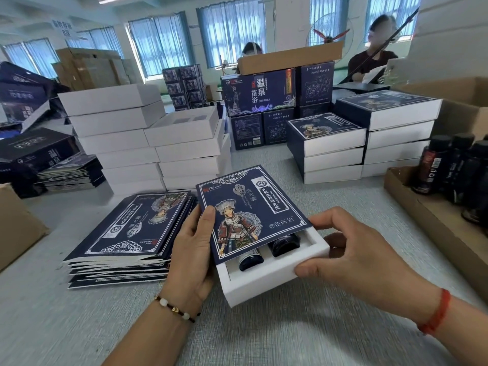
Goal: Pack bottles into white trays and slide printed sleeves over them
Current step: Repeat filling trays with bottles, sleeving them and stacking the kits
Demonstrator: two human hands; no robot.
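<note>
While the left hand [194,244] is pinching the dark-blue printed card sleeve [250,215], the right hand [351,249] is gripping the white foam tray [266,281] near the worktop's front edge. Two dark bottles [284,244] are lying half covered. Next, probably, pushing the tray fully home.

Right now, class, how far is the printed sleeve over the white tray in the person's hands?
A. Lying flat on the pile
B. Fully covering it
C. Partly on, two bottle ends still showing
C: the printed sleeve leaves the white tray end and two bottles uncovered.

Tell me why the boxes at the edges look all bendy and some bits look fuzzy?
Head view: the wide lens curves the white trays and windows near the edges; the far-off people are blurred; daylight glows through the curtains; the printed sleeve stays sharp.
</note>
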